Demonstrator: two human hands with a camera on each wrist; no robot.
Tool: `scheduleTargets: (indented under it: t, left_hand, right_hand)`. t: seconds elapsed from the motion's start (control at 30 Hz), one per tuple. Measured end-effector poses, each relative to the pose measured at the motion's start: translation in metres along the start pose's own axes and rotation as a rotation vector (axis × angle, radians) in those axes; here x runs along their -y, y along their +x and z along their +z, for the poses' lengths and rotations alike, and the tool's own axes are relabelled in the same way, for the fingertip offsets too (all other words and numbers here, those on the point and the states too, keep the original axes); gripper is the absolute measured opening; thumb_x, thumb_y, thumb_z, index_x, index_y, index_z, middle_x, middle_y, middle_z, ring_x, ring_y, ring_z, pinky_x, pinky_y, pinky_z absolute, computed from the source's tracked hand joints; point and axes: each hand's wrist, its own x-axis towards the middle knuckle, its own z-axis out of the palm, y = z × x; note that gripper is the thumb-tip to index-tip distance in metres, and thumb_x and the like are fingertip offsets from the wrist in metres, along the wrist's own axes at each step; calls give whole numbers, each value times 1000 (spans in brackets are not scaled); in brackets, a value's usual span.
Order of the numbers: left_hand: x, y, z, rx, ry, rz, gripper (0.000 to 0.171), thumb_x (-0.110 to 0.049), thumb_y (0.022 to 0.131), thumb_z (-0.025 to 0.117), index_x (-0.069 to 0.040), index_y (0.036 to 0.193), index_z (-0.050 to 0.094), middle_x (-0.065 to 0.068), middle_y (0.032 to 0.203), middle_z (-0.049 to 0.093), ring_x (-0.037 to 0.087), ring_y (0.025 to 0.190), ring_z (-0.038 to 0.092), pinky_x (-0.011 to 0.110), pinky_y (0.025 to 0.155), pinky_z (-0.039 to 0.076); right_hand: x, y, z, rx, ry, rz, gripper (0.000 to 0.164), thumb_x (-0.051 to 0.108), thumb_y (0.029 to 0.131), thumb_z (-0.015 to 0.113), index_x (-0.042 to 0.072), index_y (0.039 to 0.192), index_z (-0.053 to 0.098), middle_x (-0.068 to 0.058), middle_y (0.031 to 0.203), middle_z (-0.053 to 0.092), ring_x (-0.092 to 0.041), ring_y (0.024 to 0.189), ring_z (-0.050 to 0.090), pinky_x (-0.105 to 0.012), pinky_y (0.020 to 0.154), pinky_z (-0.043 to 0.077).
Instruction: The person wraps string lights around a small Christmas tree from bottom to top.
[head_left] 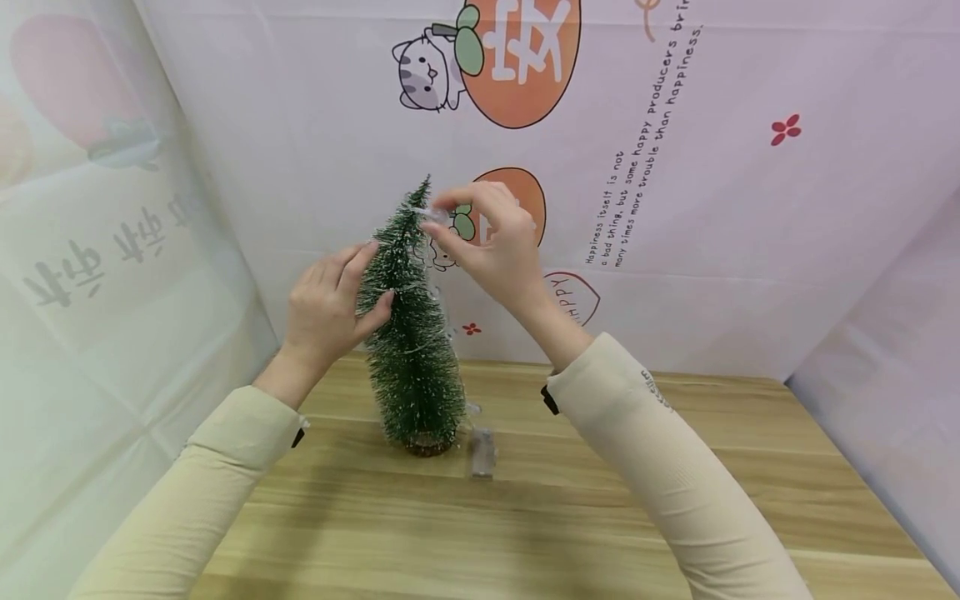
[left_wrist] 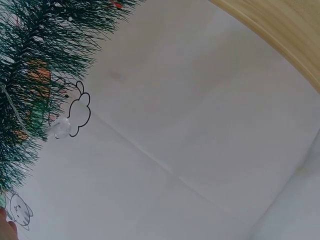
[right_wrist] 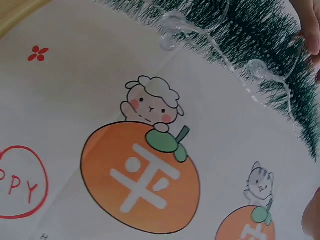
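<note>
A small green bottle-brush Christmas tree (head_left: 412, 350) with white-flecked tips stands upright on the table, leaning slightly. A string of lights on a thin clear wire winds around it, and clear bulbs (right_wrist: 258, 69) show along its side in the right wrist view. Near the treetop, my right hand (head_left: 498, 242) pinches a clear part of the light string (head_left: 433, 215) between thumb and index finger. My left hand (head_left: 326, 304) touches the tree's left side at upper-middle height, thumb and fingers spread apart. In the left wrist view another clear bulb (left_wrist: 61, 128) sits among the bristles.
A clear battery box (head_left: 482, 452) lies on the wooden table (head_left: 600, 467) just right of the tree's base. Behind stands a white printed cloth (head_left: 697, 317) with cartoon animals and oranges. Another cloth wall (head_left: 150, 333) closes the left side.
</note>
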Motion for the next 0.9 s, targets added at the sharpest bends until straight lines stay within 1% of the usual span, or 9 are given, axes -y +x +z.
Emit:
scheduleTargets:
  t: [0.1,0.17,0.27,0.33,0.4,0.47,0.63,0.8,0.9]
  left_hand:
    - [1,0,-1,0,-2,-3,51,-47,98,36,-6,122,54,16,105,64,32,70,60,41,58,52]
    - [1,-1,-1,-5,2,0,50,-47,98,36,-6,120,55,15,105,65,32,69,61,41,57,51]
    - [1,-1,-1,-11,8,8,49,-47,97,37,-7,119,56,14,105,65,31,68,60,40,56,51]
    - [0,-1,-1,-14,12,14,49,-47,97,37,-7,118,56,13,105,66,31,68,60,40,56,51]
    - [0,-1,-1,-12,10,19,48,-47,97,37,-8,117,57,13,106,66,31,70,61,40,57,52]
    - [0,-1,-1,-9,5,23,48,-47,97,36,-8,117,57,13,106,66,31,72,62,40,58,52]
    - [-1,-1,0,3,-9,30,48,-48,98,35,-10,117,57,14,107,66,33,76,63,42,61,54]
    - [-2,0,0,16,-16,25,49,-48,98,33,-10,118,57,15,108,65,33,80,64,43,63,55]
    - [-2,0,1,20,-23,20,50,-49,98,33,-9,118,57,15,108,65,33,81,64,43,63,55]
  right_hand:
    - [-6,-4,-4,4,23,89,19,11,82,74,0,97,68,-14,94,69,-25,91,55,-24,68,41]
    - [-9,-6,-6,28,48,171,19,11,83,73,1,99,68,-14,95,68,-23,93,54,-24,66,44]
    - [-13,-8,-10,76,71,297,20,13,86,70,2,102,67,-13,96,65,-22,97,53,-31,72,53]
    - [-17,-7,-12,117,69,372,21,16,89,67,3,106,66,-12,99,64,-21,99,53,-35,80,54]
    - [-21,-6,-14,158,63,434,23,18,91,65,5,109,64,-11,101,64,-19,98,55,-33,86,52]
    - [-24,-4,-15,191,67,481,23,20,92,62,6,111,63,-10,103,65,-20,92,57,-29,83,51]
    - [-28,6,-15,188,107,561,23,16,93,60,8,115,63,-11,105,66,-21,78,63,-24,71,50]
    - [-25,22,-12,142,143,605,25,9,92,62,6,117,64,-11,115,68,-19,97,68,-24,87,53]
    - [-22,28,-12,122,169,607,27,8,92,60,6,119,64,-9,120,66,-18,104,66,-25,89,53]
